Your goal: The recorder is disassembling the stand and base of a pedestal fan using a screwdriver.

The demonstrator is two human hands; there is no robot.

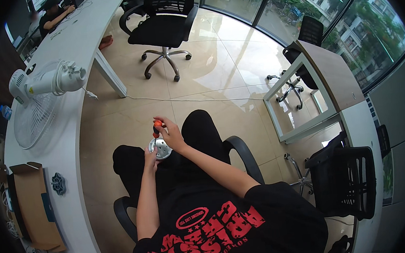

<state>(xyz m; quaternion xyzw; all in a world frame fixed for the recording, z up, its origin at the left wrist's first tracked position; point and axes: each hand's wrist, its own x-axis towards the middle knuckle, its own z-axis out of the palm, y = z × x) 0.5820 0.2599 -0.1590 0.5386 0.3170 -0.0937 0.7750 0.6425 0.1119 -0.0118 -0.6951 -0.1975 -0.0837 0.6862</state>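
A screwdriver with a red and black handle is in my right hand, the fingers wrapped round the handle. Its shaft points down to a round, pale metallic part with several holes, which sits low between my thighs. My left hand grips the near left side of that round part, with the fingers partly hidden. Whether the screwdriver's tip sits in a screw is too small to tell.
On the white desk to my left lie a white fan, a dark lobed knob and an open cardboard box. A white cable crosses the floor. Ahead stands an office chair. Another person sits at the far left.
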